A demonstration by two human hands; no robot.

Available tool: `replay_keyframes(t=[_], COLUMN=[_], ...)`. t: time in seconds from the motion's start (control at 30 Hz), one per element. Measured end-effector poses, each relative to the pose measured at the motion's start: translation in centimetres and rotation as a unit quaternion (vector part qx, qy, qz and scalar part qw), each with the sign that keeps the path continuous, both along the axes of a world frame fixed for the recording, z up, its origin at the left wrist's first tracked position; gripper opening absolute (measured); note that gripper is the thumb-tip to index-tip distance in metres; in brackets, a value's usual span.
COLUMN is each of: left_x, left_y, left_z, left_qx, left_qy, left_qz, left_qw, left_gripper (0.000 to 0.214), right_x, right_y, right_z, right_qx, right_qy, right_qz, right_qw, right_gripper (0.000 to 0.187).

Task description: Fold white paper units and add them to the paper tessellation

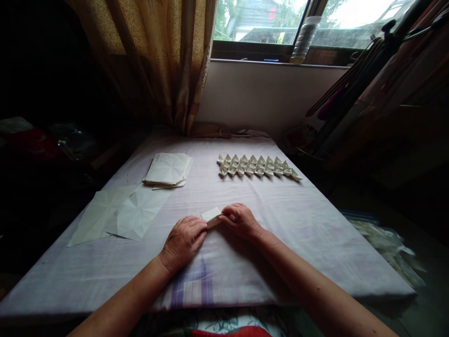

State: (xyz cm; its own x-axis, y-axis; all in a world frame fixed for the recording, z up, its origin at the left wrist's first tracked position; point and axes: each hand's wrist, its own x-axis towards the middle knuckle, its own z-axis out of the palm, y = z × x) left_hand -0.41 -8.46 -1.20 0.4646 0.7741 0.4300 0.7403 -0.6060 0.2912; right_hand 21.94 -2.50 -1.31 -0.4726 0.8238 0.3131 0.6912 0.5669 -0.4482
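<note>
Between my hands, near the middle of the cloth-covered table, is a small folded piece of white paper [211, 215]. My left hand [185, 238] grips its left end, fingers closed and resting low on the cloth. At the other end, my right hand [242, 220] pinches the paper's edge between thumb and fingers. Part of the paper is hidden by my fingertips. Beyond my right hand stand rows of small folded paper pieces [259, 167] with pointed tips. A stack of creased paper squares [168, 168] lies beyond my left hand.
Two creased sheets [138, 213] lie spread on the left of the table [287, 210], overlapping. A curtain [168, 65] hangs behind, beside a window with a clear plastic container [306, 40] on its sill. Plastic bags [386, 243] lie off the right edge.
</note>
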Motion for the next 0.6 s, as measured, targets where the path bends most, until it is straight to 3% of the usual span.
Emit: replay_keyframes(t=[0.17, 0.37, 0.6], left_x=[-0.1, 0.0, 0.2], left_y=[-0.2, -0.2, -0.3], left_z=[-0.5, -0.6, 0.0], left_qx=[0.021, 0.036, 0.012], left_qy=[-0.01, 0.021, 0.046], left_qz=[0.06, 0.027, 0.041], left_qw=[0.998, 0.999, 0.998], left_gripper=[0.018, 0.026, 0.03], right_x=[-1.4, -2.4, -3.3], right_y=[0.8, 0.5, 0.1], right_z=[0.1, 0.4, 0.6], right_qx=[-0.014, -0.019, -0.001], right_qy=[-0.01, -0.034, -0.071], right_qz=[-0.046, -0.09, -0.125], right_qw=[0.999, 0.995, 0.99], right_gripper=[0.009, 0.013, 0.015])
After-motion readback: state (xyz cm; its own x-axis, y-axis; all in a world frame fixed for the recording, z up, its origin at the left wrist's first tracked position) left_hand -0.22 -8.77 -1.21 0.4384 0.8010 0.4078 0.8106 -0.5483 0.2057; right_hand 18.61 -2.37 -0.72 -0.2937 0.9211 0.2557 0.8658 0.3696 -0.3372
